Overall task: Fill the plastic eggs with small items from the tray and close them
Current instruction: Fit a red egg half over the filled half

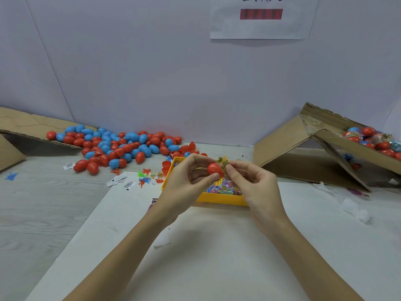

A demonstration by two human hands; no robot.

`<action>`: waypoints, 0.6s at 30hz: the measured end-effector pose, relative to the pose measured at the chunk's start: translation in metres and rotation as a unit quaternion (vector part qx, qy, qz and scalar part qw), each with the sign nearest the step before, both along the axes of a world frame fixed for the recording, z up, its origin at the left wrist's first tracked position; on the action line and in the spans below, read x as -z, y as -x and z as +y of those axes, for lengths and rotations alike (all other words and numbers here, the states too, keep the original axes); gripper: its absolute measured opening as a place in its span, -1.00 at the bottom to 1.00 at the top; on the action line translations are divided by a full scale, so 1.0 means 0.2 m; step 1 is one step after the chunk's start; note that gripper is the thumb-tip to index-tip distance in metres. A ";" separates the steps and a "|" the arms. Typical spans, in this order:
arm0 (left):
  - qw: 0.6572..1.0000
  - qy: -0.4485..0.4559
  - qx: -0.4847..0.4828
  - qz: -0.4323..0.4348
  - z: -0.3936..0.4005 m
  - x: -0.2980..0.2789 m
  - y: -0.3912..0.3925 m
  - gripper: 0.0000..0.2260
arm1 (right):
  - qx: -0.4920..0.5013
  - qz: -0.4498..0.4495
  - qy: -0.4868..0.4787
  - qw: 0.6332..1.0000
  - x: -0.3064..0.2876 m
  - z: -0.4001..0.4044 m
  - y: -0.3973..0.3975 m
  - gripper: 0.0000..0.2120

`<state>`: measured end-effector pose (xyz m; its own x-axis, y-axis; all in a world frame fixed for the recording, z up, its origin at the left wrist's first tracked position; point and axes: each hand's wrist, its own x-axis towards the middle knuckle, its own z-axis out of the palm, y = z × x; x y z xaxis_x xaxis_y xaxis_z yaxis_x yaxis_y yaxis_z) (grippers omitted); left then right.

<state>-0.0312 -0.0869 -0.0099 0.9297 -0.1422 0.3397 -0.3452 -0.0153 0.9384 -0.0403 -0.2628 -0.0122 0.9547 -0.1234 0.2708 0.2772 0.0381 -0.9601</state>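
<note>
Bare forearms reach in over the smooth white sheet [217, 246] on our surface, and we see both hands raised above the yellow plastic tray [219, 198]. Our left hand [186, 181] curls thumb and fingers round a glossy red egg half [213, 169]. Our right hand [253, 183] pinches a crinkly yellow packet [223, 162] at its rim. Red and blue eggs [117, 146] lie heaped behind; the cardboard box [325, 148] stands right.

Tray [219, 199] sits centre on the counter [43, 203]; egg pile [117, 146] behind-left; box [338, 148] of eggs right.
</note>
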 end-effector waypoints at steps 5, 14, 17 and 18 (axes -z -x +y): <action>1.000 -0.007 0.007 -0.015 0.00 0.00 0.00 -0.70 | -0.008 0.005 0.014 1.000 0.00 0.01 0.01 -0.85; 0.997 -0.023 -0.002 -0.077 0.01 0.01 0.00 -0.69 | -0.018 0.017 0.010 1.000 -0.01 0.04 0.03 -0.80; 0.991 -0.055 -0.014 -0.119 0.00 0.01 0.00 -0.63 | -0.050 0.057 -0.046 0.996 -0.01 0.04 0.03 -0.76; 0.989 -0.063 -0.021 -0.132 0.00 0.02 0.00 -0.61 | -0.073 0.083 -0.088 0.990 -0.02 0.04 0.03 -0.74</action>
